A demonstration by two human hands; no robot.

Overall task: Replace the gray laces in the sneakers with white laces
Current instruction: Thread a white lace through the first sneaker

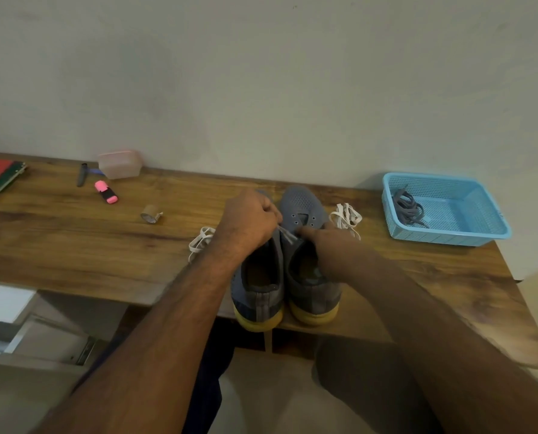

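Left hand (251, 221) pinching a white lace end over the left sneaker (258, 286).

Its fingers are curled tight on the white lace (285, 235); the right hand (320, 234) rests on the right sneaker (305, 214), one finger extended toward the eyelets. Both sneakers stand side by side at the table (73, 245) edge, loose white laces (346, 218) beside them, gray laces (408, 205) in the blue basket (480, 227).

home desk | wooden table (73, 245), highlighter (106, 192), tape roll (150, 213), plain wall (261, 89)
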